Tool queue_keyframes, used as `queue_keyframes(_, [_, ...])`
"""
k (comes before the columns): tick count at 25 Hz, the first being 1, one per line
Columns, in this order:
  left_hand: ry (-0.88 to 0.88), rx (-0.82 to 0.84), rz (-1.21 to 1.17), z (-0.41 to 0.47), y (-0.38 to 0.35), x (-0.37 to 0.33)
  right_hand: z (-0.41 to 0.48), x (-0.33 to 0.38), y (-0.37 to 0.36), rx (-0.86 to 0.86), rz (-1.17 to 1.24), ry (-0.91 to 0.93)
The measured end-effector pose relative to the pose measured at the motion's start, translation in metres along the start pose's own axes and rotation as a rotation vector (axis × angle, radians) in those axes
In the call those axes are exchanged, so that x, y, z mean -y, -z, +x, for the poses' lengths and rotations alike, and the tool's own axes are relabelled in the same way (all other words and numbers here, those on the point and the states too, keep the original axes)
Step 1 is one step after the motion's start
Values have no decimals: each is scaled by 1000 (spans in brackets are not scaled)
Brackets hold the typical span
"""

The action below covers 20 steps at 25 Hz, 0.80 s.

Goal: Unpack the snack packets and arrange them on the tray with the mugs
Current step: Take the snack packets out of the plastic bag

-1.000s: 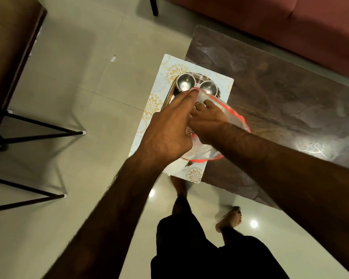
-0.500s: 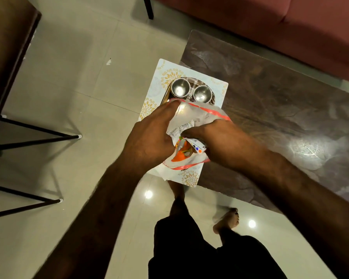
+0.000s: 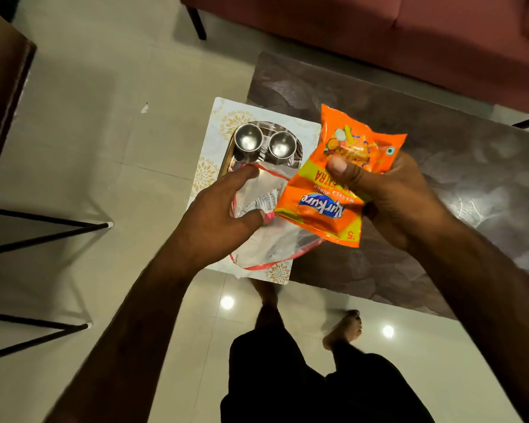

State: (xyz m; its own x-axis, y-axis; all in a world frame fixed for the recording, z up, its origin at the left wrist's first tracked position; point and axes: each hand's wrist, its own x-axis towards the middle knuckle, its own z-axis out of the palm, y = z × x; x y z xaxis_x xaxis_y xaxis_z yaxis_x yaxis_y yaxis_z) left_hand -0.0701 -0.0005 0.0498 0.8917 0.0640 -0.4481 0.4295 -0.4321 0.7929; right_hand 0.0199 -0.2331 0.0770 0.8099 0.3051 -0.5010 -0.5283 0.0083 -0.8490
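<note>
Dark wood table: steel tray half hidden under clear red-trimmed plastic bag, pinched w/ left hand; right hand clasps orange foil snack packet.

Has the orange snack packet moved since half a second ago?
Yes. The orange snack packet, gripped by the right hand, has come out of the clear plastic bag, rightward of the two steel mugs.

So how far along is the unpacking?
One orange packet is out of the bag, gripped in the right hand. The left hand holds the bag, another packet seemingly inside. No packet is laid on the tray by the mugs yet.
</note>
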Motion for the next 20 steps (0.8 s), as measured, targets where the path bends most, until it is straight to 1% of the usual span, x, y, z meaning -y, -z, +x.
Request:
queue_keyframes(3, [-6,-76,95,3,4,3,5,9,23,-122,147,23])
queue_keyframes(6, [-6,-78,132,1,10,8,22,4,65,-219,189,-75])
queue_keyframes(10, [1,-104,135,-1,8,9,58,-47,101,-319,50,-390])
queue_keyframes(13, [-2,-136,161,1,3,9,88,-94,102,-382,23,-534])
queue_keyframes(17, [25,-167,213,0,1,12,125,-145,94,-421,61,-653])
queue_keyframes(20, [45,-165,236,-2,1,11,152,-167,91,-417,93,-642])
